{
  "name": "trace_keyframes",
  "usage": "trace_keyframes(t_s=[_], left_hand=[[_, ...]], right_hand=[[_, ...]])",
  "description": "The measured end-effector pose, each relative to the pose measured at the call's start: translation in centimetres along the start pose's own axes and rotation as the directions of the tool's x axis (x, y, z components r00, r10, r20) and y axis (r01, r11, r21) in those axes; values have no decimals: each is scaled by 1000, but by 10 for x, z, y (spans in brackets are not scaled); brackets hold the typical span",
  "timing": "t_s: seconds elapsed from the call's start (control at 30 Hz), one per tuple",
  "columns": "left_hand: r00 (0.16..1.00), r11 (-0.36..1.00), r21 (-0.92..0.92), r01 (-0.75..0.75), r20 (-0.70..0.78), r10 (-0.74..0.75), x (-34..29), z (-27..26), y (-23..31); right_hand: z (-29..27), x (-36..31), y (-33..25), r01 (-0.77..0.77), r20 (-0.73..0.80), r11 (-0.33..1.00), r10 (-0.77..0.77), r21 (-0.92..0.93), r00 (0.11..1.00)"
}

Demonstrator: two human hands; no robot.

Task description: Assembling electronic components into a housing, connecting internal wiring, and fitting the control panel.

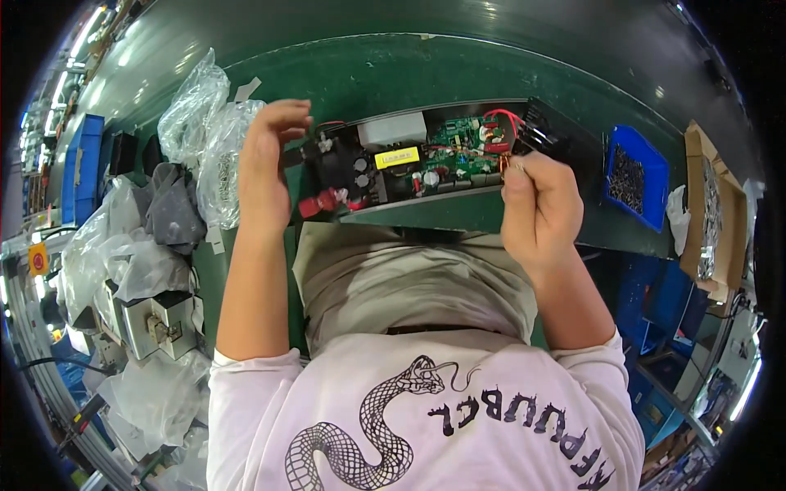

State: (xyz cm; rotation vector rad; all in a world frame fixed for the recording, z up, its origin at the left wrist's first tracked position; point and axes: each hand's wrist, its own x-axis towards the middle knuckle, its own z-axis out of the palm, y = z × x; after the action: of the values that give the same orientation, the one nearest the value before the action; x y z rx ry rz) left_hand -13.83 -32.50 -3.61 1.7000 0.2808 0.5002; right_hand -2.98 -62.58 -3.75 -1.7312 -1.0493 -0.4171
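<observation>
In front of me lies a long black electronic device with its casing uncovered (458,195). Inside it are a green circuit board (471,135), a yellow-labelled part (397,157) and a grey metal block (393,128). Red terminals (321,202) stick out at its left end. My left hand (266,159) is open beside that end, fingers bent loosely toward it. At the right end, my right hand (542,200) pinches thumb and forefinger together next to thin copper-coloured leads; what lies between the fingertips is too small to make out. A red wire (506,113) loops above them.
A blue bin of small dark screws (629,180) stands at the right, beside an open cardboard box (711,213). Clear plastic bags (217,155) lie left of my left hand. Metal casings (164,323) sit lower left. A blue tray (84,168) stands at the far left.
</observation>
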Motion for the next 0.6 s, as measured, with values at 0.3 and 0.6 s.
trace_keyframes(t_s=[0.3, 0.6], left_hand=[[989, 985, -96, -143, 32, 146, -18, 23, -30], [941, 948, 97, -303, 186, 282, -7, 13, -22]], right_hand=[[7, 9, -10, -375, -23, 857, 408, 354, 912], [7, 6, -7, -313, 168, 949, 304, 27, 938]])
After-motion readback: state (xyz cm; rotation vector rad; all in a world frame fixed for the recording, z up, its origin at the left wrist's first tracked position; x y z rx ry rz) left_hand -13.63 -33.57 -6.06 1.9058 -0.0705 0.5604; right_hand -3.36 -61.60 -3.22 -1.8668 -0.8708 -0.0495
